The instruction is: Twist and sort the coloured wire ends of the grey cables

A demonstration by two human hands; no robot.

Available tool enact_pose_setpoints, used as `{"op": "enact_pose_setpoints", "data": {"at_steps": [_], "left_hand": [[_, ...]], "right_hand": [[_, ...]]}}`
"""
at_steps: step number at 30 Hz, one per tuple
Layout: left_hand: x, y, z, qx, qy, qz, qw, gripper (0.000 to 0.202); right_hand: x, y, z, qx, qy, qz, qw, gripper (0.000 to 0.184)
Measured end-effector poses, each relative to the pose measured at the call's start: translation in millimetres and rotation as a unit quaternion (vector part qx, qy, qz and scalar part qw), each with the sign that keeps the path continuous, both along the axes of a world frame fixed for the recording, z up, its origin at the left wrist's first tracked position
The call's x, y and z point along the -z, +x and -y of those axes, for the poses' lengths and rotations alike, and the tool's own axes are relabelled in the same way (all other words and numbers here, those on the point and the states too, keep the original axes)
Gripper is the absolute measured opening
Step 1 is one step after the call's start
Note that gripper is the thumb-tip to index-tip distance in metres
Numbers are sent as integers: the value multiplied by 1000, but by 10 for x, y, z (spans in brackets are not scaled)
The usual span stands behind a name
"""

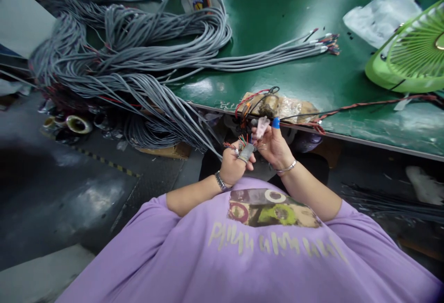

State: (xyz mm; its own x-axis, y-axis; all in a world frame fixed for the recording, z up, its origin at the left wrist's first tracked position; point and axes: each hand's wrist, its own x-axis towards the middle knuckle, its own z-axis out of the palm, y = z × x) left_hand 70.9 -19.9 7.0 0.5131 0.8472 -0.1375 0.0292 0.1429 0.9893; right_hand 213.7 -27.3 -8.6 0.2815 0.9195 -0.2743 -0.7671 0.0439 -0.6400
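Note:
In front of my body, just off the table edge, my left hand [234, 165] is closed around the end of a grey multi-core cable. Coloured wires [244, 139] fan out above its fingers. A grey wrapped piece [246, 152] lies at its thumb; whether it is tape or cable sheath I cannot tell. Close beside it, my right hand [274, 149] has its fingers curled at the thin wires between the hands. A blue cover [275, 123] sits on the right thumb tip. Near the right index finger is a pale pinkish piece [262, 127], perhaps a wrapping.
Large bundles of grey cable [138, 48] fill the left and hang over the edge, some stripped ends [331, 44] lying rightward. A cardboard-and-tape pad [301, 108] with red and black leads sits at the green table's [347, 127] edge. Beyond are a green fan [416, 53] and plastic bag [381, 18].

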Motion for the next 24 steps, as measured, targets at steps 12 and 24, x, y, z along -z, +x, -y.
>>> {"op": "enact_pose_setpoints", "data": {"at_steps": [12,24], "left_hand": [[16,-86,-12,52,9,-26,998,39],[30,-50,-36,154,-60,-66,984,36]], "right_hand": [[23,332,305,-221,8,186,957,38],[-166,217,368,-214,36,302,928,29]]}}
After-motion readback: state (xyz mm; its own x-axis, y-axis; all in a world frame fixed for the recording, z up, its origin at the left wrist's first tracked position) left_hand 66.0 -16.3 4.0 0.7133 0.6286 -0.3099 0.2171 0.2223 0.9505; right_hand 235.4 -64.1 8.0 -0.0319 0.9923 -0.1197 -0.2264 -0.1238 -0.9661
